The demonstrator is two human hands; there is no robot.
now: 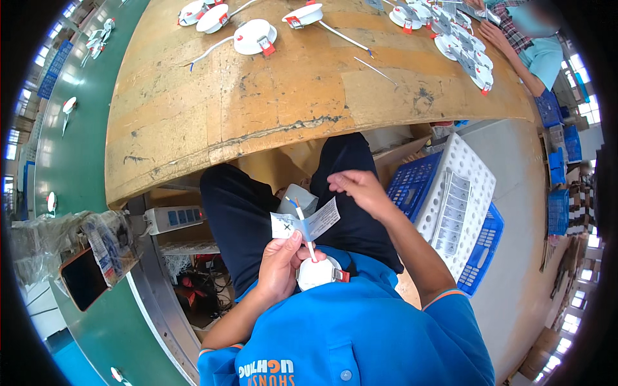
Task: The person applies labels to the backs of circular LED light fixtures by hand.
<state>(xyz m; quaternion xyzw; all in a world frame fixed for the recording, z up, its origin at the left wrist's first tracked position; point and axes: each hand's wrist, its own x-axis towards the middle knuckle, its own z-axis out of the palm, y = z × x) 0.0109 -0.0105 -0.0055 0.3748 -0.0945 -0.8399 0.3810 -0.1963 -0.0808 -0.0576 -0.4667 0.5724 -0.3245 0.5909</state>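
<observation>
Near my lap, my left hand (278,265) is closed on the short white cable (309,248) of a round white downlight (314,273). The downlight hangs against my blue shirt, with a red-tipped spring clip on its side. A white paper label (322,220) with print is wrapped around the cable, its two ends spread out like wings. Bare blue and brown wire ends stick up above it. My right hand (356,188) is raised over my right thigh, apart from the label. Its fingers are curled together, and whatever is in them, if anything, is hidden.
A worn wooden table (193,109) bears several white downlights (255,36) and a loose wire (376,71). On the right, a sheet of labels (454,206) lies on a perforated white board (476,177) over blue crates (483,251). A green conveyor (77,141) runs left. A co-worker (537,48) sits far right.
</observation>
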